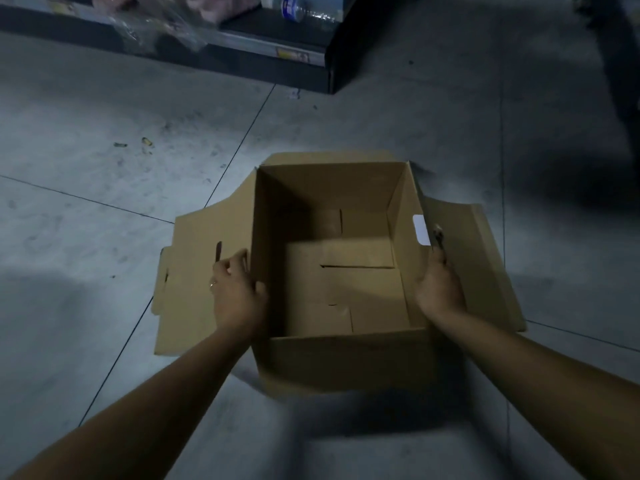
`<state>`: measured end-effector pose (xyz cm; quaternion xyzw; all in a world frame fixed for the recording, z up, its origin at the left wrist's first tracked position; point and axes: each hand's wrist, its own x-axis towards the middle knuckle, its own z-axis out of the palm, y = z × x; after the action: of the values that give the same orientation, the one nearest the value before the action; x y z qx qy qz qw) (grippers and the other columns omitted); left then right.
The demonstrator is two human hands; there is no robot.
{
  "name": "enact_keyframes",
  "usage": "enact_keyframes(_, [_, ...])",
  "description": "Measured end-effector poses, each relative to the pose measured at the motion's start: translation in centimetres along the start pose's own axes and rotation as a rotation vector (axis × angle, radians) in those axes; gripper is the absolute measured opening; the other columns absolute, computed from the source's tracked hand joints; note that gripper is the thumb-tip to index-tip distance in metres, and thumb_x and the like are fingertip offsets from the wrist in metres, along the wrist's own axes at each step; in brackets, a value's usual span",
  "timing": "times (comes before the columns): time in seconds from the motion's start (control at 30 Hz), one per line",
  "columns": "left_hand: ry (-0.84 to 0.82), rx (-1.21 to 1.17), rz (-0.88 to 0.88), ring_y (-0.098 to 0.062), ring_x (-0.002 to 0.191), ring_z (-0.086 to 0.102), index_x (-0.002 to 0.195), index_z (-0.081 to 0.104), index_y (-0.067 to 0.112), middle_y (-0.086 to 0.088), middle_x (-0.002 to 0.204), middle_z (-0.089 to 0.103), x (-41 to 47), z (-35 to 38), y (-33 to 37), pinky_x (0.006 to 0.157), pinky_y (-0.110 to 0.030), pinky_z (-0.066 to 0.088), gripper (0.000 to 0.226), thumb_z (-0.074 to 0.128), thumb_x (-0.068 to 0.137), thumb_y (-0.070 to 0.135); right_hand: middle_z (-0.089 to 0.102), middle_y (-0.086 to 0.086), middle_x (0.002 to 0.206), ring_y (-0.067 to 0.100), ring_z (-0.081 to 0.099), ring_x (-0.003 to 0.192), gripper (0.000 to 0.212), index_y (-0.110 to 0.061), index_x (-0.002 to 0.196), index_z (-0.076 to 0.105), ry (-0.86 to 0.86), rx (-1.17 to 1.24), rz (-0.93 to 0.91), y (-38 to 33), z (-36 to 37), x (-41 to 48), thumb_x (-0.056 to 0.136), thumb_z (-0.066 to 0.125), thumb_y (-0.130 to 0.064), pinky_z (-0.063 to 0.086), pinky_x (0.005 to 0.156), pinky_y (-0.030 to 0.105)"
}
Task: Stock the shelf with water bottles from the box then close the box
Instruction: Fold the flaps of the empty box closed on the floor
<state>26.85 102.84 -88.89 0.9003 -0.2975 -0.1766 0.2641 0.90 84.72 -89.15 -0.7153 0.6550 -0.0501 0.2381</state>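
Observation:
An open brown cardboard box [332, 362] stands on the floor in front of me, and nothing lies inside it. Its left flap [194, 271] and right flap [485, 258] are folded outward and down. My left hand [237, 289] grips the left rim where the flap hinges, thumb inside the box and fingers on the flap. My right hand [438, 285] holds the right rim the same way, fingers over the right flap. A water bottle [301, 8] lies on the dark shelf [263, 46] at the top.
Clear plastic wrap and pink packs [162, 26] fill the shelf's left part. The shelf's dark end panel [337, 57] stands beyond the box. Grey tiled floor [104, 202] surrounds the box, with small bits of litter [147, 142] at the left. A dark shape [616, 64] stands at the far right.

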Motion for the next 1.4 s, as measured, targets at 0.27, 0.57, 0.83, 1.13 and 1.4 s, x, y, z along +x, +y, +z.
enact_keyframes(0.27, [-0.026, 0.293, 0.490, -0.040, 0.132, 0.046, 0.142, 0.048, 0.018, -0.017, 0.152, 0.038, -0.7, -2.3, 1.6, 0.104, -0.053, 0.049, 0.062, 0.073, 0.085, 0.026, 0.011, 0.018, 0.165, 0.038, 0.020, 0.151, 0.075, -0.010, 0.160, 0.010, -0.060, -0.341, -0.298, -2.6, -2.3, -3.0, 0.099, 0.052, -0.023, 0.033, 0.118, 0.051])
enact_keyframes(0.57, [-0.349, 0.686, 1.038, -0.028, 0.117, 0.056, 0.143, 0.047, 0.029, -0.007, 0.135, 0.056, -6.5, -4.5, -2.9, 0.092, -0.041, 0.055, 0.088, 0.078, 0.068, 0.064, 0.061, 0.010, 0.131, 0.028, 0.060, 0.119, 0.060, -0.015, 0.130, 0.063, -0.095, -0.600, -1.076, 2.9, -4.9, -10.2, 0.089, 0.052, -0.058, 0.055, 0.096, 0.045])
enact_keyframes(0.83, [-0.273, 0.751, 1.048, -0.049, 0.138, 0.045, 0.164, 0.019, 0.021, -0.027, 0.153, 0.043, -8.6, -1.3, -5.8, 0.124, -0.059, 0.016, 0.124, 0.090, 0.066, 0.042, 0.045, 0.029, 0.135, 0.050, 0.059, 0.113, 0.084, -0.010, 0.147, 0.041, 0.004, -0.757, -1.136, 4.3, 0.2, -10.8, 0.074, 0.073, -0.033, 0.050, 0.100, 0.060])
enact_keyframes(1.13, [-0.305, 0.435, 1.226, -0.031, 0.142, 0.046, 0.147, 0.049, 0.023, -0.012, 0.150, 0.051, -6.2, -6.0, -6.0, 0.118, -0.054, 0.035, 0.066, 0.058, 0.089, 0.053, 0.052, 0.014, 0.146, 0.031, 0.052, 0.132, 0.064, -0.015, 0.138, 0.054, -0.149, -0.531, -1.271, 5.5, -5.2, -9.8, 0.085, 0.057, -0.052, 0.043, 0.112, 0.052])
enact_keyframes(1.4, [-0.142, -0.077, 0.662, -0.014, 0.108, 0.062, 0.129, 0.057, 0.022, 0.002, 0.122, 0.064, -3.9, -6.4, -1.4, 0.087, -0.037, 0.058, 0.049, 0.060, 0.091, 0.052, 0.063, 0.006, 0.095, 0.025, 0.058, 0.082, 0.018, -0.010, 0.099, 0.068, 0.224, -0.234, -1.115, -0.3, -7.5, -5.1, 0.092, 0.065, -0.026, 0.047, 0.071, 0.041])
